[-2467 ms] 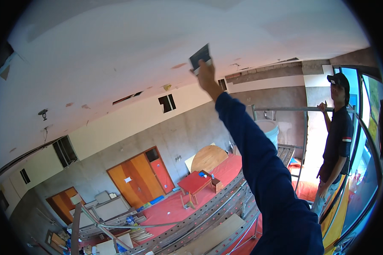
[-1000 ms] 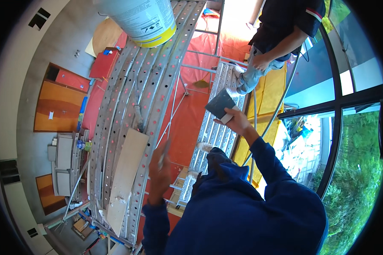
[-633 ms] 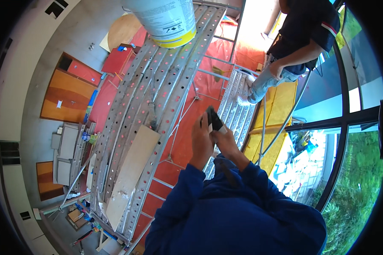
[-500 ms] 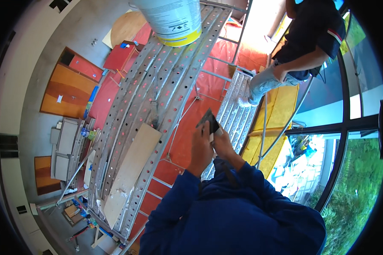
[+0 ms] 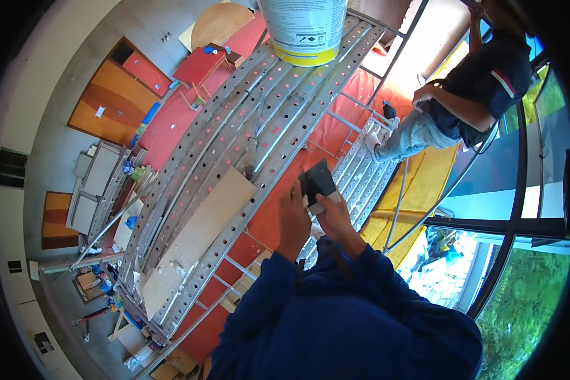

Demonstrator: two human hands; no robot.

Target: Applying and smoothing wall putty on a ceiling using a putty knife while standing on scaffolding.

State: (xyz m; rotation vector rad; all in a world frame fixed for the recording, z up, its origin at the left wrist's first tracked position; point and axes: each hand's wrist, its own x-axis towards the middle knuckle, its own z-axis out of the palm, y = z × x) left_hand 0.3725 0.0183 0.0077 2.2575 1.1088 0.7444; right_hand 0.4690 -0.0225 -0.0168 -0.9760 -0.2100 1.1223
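In front of my chest, both hands hold a small black flat rectangular piece [image 5: 318,179] with a pale grey strip along its lower edge. It looks like a sheet of sandpaper or a thin pad, though its exact kind is not clear. My left hand [image 5: 292,220] is closed at its left edge, fingers pointing up. My right hand [image 5: 335,220] grips the lower right corner, with the thumb over the pale strip. To the left of my hands, a long pale board [image 5: 202,231] lies on a perforated metal scaffold platform [image 5: 275,120].
A white bucket with a yellow base [image 5: 307,38] stands at the platform's far end. Ahead on the right, another person [image 5: 468,95] is on a lower scaffold plank [image 5: 361,171]. Metal braces [image 5: 396,206] and a dark window frame [image 5: 516,228] rise at right. Red sheeting [image 5: 269,215] lies below.
My view has shifted, so the bucket and platform appear further right. The black piece has turned to show its broad face. The other person's arm has been raised from the leg.
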